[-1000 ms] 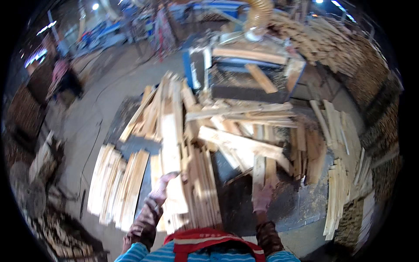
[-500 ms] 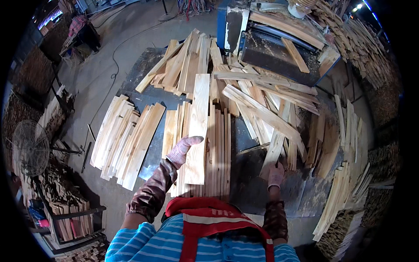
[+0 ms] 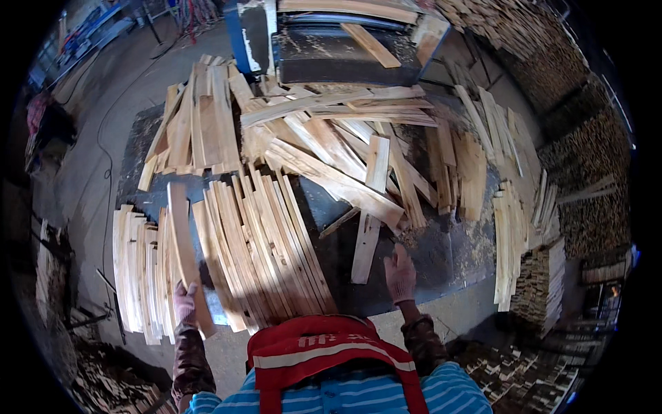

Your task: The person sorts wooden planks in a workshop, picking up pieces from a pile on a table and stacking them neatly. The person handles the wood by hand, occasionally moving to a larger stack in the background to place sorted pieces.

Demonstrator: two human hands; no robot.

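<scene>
My left hand (image 3: 185, 303), in a pale pinkish work glove, is closed around the lower part of a wooden plank (image 3: 181, 231). That plank stands nearly lengthwise away from me, along the right edge of a row of boards (image 3: 141, 276) at the left. My right hand (image 3: 400, 277), gloved too, hovers over the dark table (image 3: 441, 265) with its fingers apart and nothing in them. Just left of it lies a loose plank (image 3: 365, 248), whose middle is hidden under a slanting board (image 3: 334, 181). Between my hands is a neat row of narrow boards (image 3: 258, 255).
A loose heap of boards (image 3: 196, 127) covers the table's far left. Beyond stands a blue-framed machine (image 3: 324, 58) with a board on its bed. More boards (image 3: 507, 241) stand off the right edge, before tall wood stacks (image 3: 586, 165). A person (image 3: 48, 124) is far left.
My left hand has carried the plank from over the middle row to the left row. My right hand has come away from the loose plank's near end. The view has swung rightward.
</scene>
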